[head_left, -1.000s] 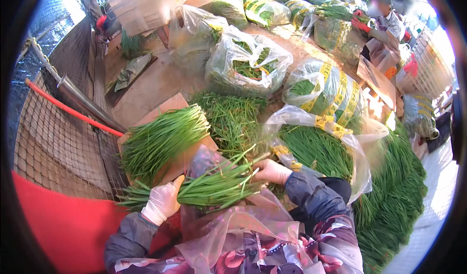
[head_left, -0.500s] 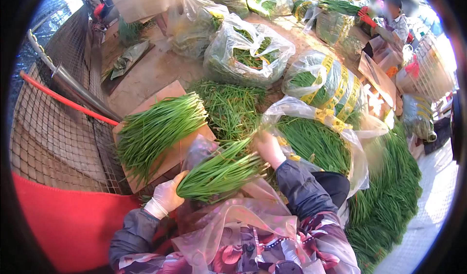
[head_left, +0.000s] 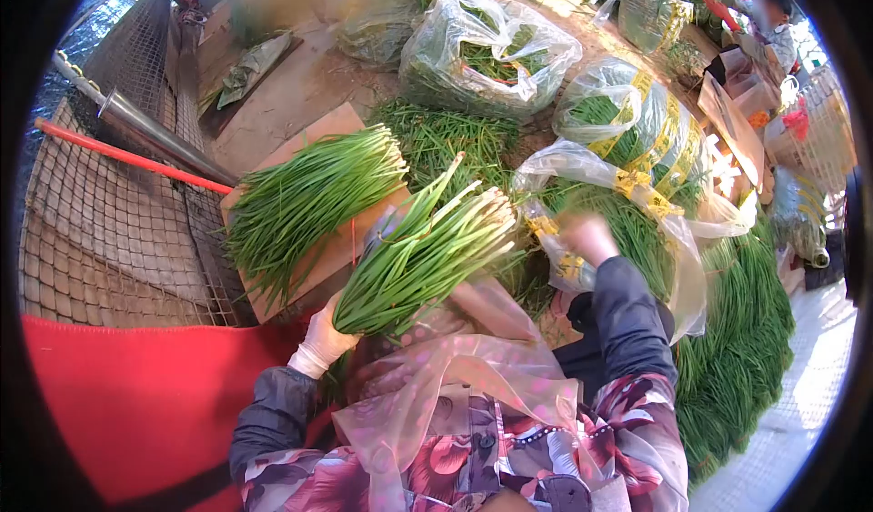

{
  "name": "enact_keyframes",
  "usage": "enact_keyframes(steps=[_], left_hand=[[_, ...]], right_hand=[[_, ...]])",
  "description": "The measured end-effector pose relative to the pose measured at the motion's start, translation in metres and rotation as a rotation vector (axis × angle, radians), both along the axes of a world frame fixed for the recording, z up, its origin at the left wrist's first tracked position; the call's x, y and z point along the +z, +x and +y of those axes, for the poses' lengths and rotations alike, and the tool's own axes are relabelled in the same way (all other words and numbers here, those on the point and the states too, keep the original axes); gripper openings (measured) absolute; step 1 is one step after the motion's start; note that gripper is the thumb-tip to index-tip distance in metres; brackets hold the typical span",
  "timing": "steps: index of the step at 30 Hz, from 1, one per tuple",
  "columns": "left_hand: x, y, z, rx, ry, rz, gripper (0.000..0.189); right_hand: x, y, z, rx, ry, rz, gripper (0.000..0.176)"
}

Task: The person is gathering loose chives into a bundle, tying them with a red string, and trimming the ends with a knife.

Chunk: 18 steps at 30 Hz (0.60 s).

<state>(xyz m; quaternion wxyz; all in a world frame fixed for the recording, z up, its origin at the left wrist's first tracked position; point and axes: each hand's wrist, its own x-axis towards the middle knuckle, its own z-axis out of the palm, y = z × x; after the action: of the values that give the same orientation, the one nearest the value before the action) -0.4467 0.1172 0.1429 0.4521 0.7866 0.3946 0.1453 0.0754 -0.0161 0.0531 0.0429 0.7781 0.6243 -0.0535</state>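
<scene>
My gloved left hand is wrapped round the leafy lower end of a bunch of garlic chives. The bunch's pale stem ends point up and to the right, a few stalks sticking out past the others. Over the edge of an open plastic bag of chives, my right hand is smeared by motion, so its fingers cannot be made out. A larger pile of chives lies on a board beyond my left hand.
Loose green trimmings lie behind the bunch. Filled plastic bags stand beyond them. A heap of chives spreads at the right. Wire mesh and a red pole border the left. Another person sits at the far right.
My right hand has moved away from the chive bunch to the right, over the bag. The bunch stays in my left hand, its stem ends now raised more. The view has shifted slightly.
</scene>
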Motion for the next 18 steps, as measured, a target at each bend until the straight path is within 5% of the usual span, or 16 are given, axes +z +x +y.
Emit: enact_keyframes(steps=[1, 3, 5, 7, 8, 13, 15, 18], left_hand=[[-0.002, 0.000, -0.001, 0.003, 0.001, 0.003, 0.069], [-0.005, -0.001, -0.004, 0.009, -0.006, -0.043, 0.067], [-0.003, 0.000, -0.008, 0.015, 0.060, 0.028, 0.066], [0.001, 0.004, -0.007, 0.012, 0.132, 0.085, 0.064], [0.005, 0.005, -0.007, 0.005, 0.135, 0.123, 0.063], [-0.003, -0.001, -0.010, -0.034, 0.034, 0.033, 0.062], [0.002, -0.001, -0.007, -0.039, -0.057, 0.061, 0.064], [0.003, 0.008, -0.006, -0.042, -0.046, 0.069, 0.062]], right_hand=[[0.017, -0.042, -0.015, -0.102, -0.118, 0.467, 0.047], [0.066, -0.069, 0.011, -0.220, -0.320, 0.489, 0.062], [0.099, -0.081, 0.023, -0.563, 0.424, 1.635, 0.055], [0.125, -0.106, 0.040, -0.245, 0.437, 1.583, 0.052], [0.129, -0.118, 0.045, -0.210, 0.303, 1.156, 0.042], [0.083, -0.042, 0.042, -0.627, 0.714, 1.080, 0.024], [0.093, -0.019, 0.031, -0.813, 0.811, 1.374, 0.019], [0.143, -0.085, 0.035, -0.506, 0.638, 1.148, 0.022]])
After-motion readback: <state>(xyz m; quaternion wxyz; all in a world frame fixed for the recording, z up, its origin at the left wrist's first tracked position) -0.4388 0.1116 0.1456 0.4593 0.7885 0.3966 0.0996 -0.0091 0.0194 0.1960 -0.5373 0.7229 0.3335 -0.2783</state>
